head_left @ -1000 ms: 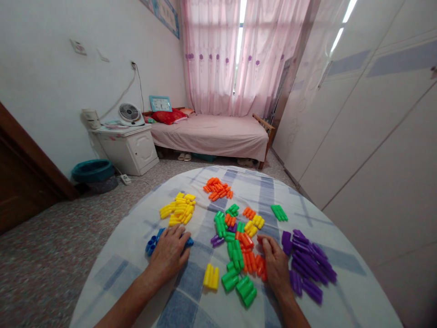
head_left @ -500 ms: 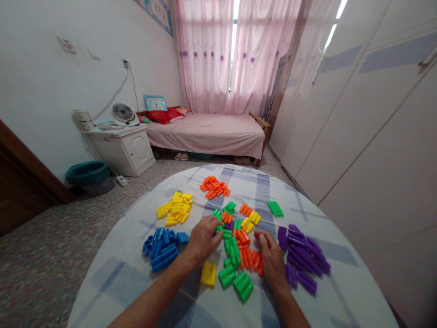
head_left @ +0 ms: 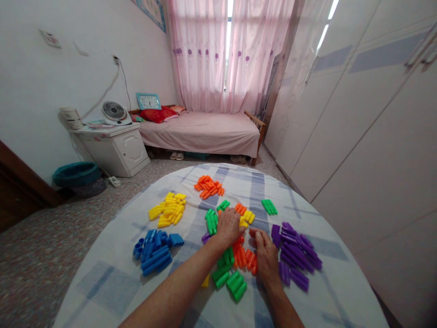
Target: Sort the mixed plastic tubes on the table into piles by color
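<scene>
A round table under a white and blue checked cloth carries plastic tube blocks sorted by colour. My left hand reaches across to the mixed pile in the middle, its fingers curled down over blocks there; what it grips is hidden. My right hand rests beside the orange blocks, fingers pinched together at their tips. The purple pile lies just right of that hand. A blue pile sits at the left, a yellow pile behind it and an orange pile at the far edge. Green blocks lie near my left forearm.
A lone green piece lies at the far right of the table. Beyond it are a pink bed, a white nightstand with a fan, a teal basin on the floor and white wardrobe doors along the right.
My left hand has left the blue pile and crossed rightwards to the mixed pile in the middle. My right hand has barely moved. The view has shifted a little.
</scene>
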